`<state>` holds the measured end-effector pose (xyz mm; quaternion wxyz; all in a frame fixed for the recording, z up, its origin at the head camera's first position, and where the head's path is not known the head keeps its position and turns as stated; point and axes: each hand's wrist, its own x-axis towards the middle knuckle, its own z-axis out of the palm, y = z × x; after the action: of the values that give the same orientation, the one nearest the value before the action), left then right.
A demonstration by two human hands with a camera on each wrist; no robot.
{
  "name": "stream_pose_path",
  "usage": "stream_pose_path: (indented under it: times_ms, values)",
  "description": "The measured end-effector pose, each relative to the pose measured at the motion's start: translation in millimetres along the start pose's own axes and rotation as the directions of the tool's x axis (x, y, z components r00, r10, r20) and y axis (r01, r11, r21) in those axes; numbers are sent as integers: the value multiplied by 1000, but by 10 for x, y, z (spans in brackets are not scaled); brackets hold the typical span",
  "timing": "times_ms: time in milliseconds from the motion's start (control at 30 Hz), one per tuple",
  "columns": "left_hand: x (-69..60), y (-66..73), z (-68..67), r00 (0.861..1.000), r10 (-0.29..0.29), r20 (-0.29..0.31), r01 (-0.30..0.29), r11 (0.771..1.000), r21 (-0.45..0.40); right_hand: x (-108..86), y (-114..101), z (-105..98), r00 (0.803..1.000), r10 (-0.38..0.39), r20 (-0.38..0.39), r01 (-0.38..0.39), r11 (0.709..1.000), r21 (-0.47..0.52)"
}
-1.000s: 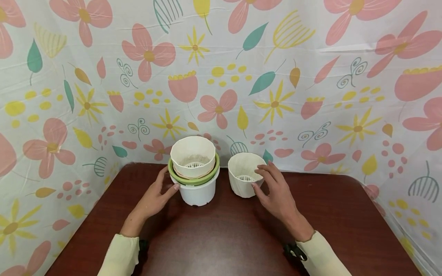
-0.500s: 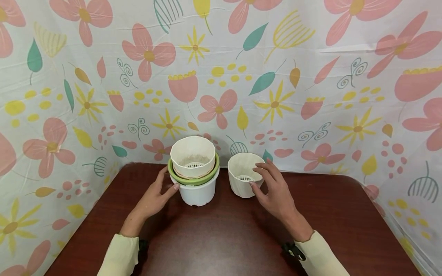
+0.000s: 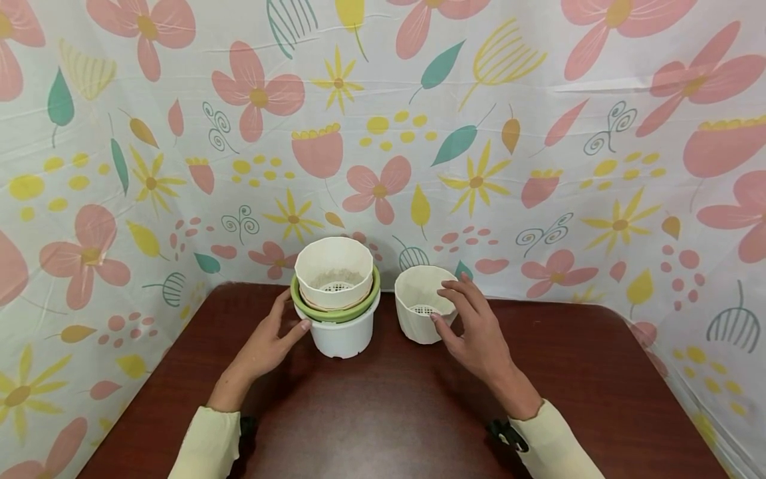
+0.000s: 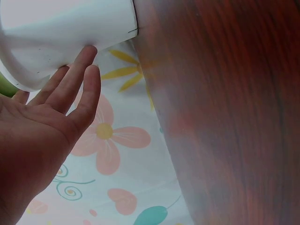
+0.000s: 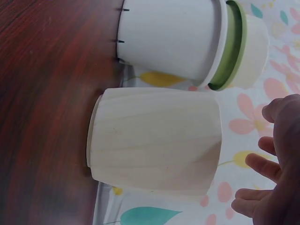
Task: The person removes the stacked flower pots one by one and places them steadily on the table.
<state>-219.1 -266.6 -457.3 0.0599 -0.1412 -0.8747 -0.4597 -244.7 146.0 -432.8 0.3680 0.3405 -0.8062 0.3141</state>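
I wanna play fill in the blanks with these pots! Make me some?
1. The stack is closest to the ____ hand.
2. The right hand is closest to a pot with small ____ in its bottom.
3. The rim just above the stack's bottom pot is colored ____.

Missing words: left; holes; green.

I see a floral cloth (image 3: 383, 100) hanging from nine o'clock through twelve to three on my head feed, a reddish-brown table (image 3: 371, 419) at six
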Motion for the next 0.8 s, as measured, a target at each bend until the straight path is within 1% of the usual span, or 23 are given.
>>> stream_pose_path:
  times_ms: [167, 267, 433, 667, 800]
  values:
    - [0, -2, -5, 1000, -5, 8, 5, 1000, -13, 28, -17, -2, 1000, -11, -8, 11, 1000, 14]
    - [2, -8, -7, 1000, -1, 10, 1, 1000, -12, 40, -28, -3, 1000, -6, -1, 6, 1000, 21]
    - [-6, 4, -9, 1000, -11, 11, 11, 1000, -12, 52, -56, -1, 1000, -9, 8, 9, 1000, 26]
    - [-15, 16, -9, 1000, -18, 9, 18, 1000, -9, 104, -109, 31, 999, -48, -20, 49, 997, 52]
    - [-3, 7, -13, 1000, -13, 12, 13, 1000, -6, 126, -136, 26, 998, -54, -21, 55, 997, 49]
